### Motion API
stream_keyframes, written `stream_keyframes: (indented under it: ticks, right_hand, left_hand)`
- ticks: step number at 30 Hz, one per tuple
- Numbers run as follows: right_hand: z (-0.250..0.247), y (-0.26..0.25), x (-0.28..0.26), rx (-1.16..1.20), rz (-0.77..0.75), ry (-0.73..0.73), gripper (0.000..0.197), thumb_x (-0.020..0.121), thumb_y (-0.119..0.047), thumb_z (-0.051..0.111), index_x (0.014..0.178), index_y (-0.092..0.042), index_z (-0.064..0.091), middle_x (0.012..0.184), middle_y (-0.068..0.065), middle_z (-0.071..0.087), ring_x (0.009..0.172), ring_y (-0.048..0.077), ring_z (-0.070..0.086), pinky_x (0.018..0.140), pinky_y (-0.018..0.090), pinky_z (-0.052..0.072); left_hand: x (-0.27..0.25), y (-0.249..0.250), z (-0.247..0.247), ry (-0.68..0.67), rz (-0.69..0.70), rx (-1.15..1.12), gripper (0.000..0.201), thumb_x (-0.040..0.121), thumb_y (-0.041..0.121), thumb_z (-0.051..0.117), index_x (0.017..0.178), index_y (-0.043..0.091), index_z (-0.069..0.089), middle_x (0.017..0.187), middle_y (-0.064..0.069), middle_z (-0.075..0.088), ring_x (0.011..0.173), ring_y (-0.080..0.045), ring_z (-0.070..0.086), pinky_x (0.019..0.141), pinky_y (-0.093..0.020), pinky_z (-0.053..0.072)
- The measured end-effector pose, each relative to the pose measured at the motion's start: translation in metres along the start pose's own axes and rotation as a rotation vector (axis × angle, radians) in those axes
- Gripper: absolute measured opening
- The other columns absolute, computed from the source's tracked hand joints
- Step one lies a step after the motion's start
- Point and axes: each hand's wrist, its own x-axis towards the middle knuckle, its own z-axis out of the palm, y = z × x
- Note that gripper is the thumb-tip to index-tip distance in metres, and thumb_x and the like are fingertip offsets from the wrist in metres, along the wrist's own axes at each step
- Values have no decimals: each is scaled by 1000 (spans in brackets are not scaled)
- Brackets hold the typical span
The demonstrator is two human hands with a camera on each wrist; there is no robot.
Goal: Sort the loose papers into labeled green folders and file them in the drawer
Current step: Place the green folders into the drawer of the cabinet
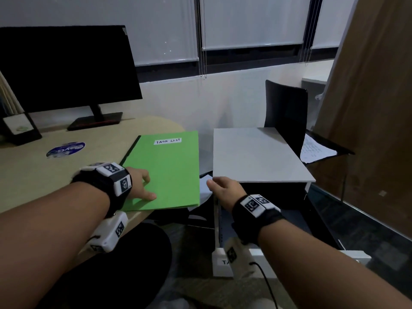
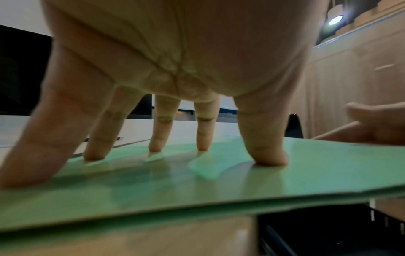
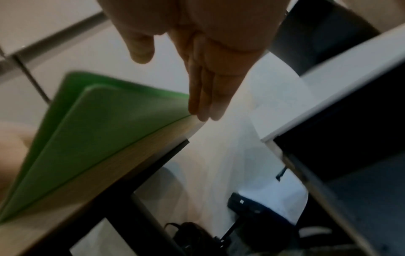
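Observation:
A green folder (image 1: 169,172) labeled "TASK LIST" lies closed on the desk, its right part overhanging the desk edge. My left hand (image 1: 142,186) presses on its near-left part with straight, spread fingertips (image 2: 270,159) on the cover (image 2: 219,181). My right hand (image 1: 223,189) hovers just right of the folder's near-right corner, fingers straight and together (image 3: 205,104), thumb apart, holding nothing. The folder (image 3: 92,131) shows beside it in the right wrist view. A white sheet (image 1: 204,188) sticks out under the folder's right edge. The open drawer (image 1: 278,228) sits below my right forearm.
A white cabinet top (image 1: 256,155) stands right of the desk (image 1: 44,172). A black chair (image 1: 287,117) holds printed papers (image 1: 314,150). A monitor (image 1: 66,68) stands at the back left, with a round blue sticker (image 1: 65,149) on the desk. A wooden panel (image 1: 374,108) rises at the right.

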Motion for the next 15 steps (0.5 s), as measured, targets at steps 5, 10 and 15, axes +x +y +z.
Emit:
stream_keyframes:
  ticks: [5,10,15]
  right_hand:
    - [25,-16,22,285,122,5,36,95,-23,54,121,2,57,103,10,66,85,22,62,74,25,50]
    - [15,-6,22,317,191,21,21,88,-2,57,110,1,57,76,9,60,57,16,54,43,17,44]
    - [-18,20,11,448,182,44,40,87,8,55,125,5,46,106,22,62,82,31,61,88,50,52]
  left_hand:
    - [-8,10,7,6,49,-44,65,83,60,60,136,28,41,138,-4,49,118,-21,52,89,-26,41]
    - [-12,20,6,14,110,-66,67,80,61,63,135,30,43,138,-5,49,117,-22,52,90,-28,42]
    - [-24,49,2,50,218,-38,67,83,65,54,139,31,40,138,-3,48,116,-21,53,89,-29,43]
